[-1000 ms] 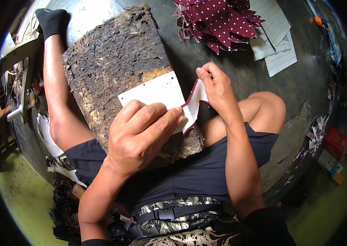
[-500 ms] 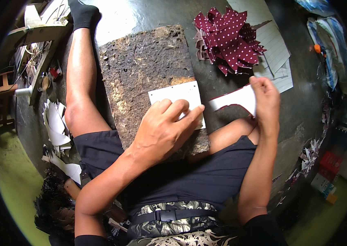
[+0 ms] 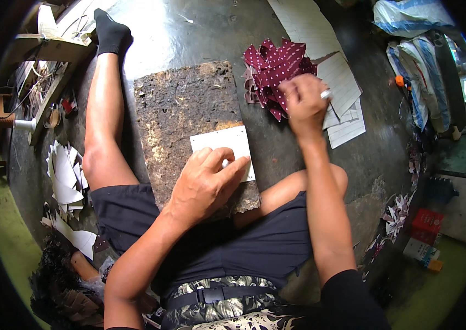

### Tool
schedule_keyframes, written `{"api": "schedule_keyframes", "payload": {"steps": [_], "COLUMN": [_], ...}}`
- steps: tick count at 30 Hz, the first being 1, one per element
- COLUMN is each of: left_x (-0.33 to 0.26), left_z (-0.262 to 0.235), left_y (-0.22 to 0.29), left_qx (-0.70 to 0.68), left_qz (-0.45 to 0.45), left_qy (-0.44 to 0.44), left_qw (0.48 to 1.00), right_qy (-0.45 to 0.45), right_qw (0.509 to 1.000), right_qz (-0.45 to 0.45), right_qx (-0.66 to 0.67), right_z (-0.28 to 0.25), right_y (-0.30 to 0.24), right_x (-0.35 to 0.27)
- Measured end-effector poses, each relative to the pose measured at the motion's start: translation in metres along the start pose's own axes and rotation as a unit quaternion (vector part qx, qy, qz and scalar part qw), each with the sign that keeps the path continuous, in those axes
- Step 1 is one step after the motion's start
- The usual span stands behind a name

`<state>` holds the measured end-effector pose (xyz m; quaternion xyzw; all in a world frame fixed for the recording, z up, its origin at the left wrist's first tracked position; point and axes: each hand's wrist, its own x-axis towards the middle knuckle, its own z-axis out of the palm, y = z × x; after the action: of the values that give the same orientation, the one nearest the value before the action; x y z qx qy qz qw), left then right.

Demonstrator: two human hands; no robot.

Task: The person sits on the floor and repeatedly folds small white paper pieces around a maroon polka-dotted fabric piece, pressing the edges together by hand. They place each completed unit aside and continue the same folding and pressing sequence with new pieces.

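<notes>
My left hand [image 3: 202,179] rests on a flat white plate [image 3: 220,138] with small holes near its edges. Its fingers are curled, and a bit of something white shows between them, too hidden to name. Beneath the plate lies a rough, dark, crusted board [image 3: 183,104], across my lap and the floor. My right hand [image 3: 304,102] is over a pile of maroon, white-dotted cut pieces [image 3: 270,66]. Motion smears its fingers, so what they hold, if anything, is unclear. A small white spot shows on that hand's outer side.
Lined paper sheets [image 3: 334,77] lie beside the maroon pile. White cut pieces [image 3: 66,176] are stacked left of my bent knee. A wooden stand with a white spool [image 3: 23,125] is at the left. Striped sacks [image 3: 423,71] and scraps [image 3: 398,212] lie at the right.
My right hand has moved from beside the board to over the maroon pile; the white-backed piece it held no longer shows. My left hand stays on the white plate. The view has shifted.
</notes>
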<state>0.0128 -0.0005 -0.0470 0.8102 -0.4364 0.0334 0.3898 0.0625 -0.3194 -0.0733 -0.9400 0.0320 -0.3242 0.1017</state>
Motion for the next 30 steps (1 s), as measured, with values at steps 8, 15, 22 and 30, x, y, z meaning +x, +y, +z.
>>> {"api": "schedule_keyframes", "payload": {"steps": [8,15,22,30], "left_x": [-0.003,-0.149,-0.321,-0.327], "left_z": [-0.023,-0.159,-0.286,-0.287], "left_y": [0.004,-0.061,-0.263,-0.327], "left_qx": [-0.05,0.125,0.269,0.222], "left_qz": [0.013,-0.321,-0.631,-0.655], "left_qy": [0.003,0.196,0.163,0.188], "left_qw": [0.999,0.918,0.71,0.697], "right_qy": [-0.013,-0.041,-0.12,-0.128], "right_qw": [0.996,0.989,0.963,0.957], "right_qz": [0.089,0.122,0.186,0.2], "right_qx": [0.023,0.068,0.153,0.169], "right_z": [-0.02,-0.07,-0.069,-0.074], "right_y": [0.004,-0.014,-0.048,-0.054], "right_x": [-0.073,-0.105,-0.147,-0.153]}}
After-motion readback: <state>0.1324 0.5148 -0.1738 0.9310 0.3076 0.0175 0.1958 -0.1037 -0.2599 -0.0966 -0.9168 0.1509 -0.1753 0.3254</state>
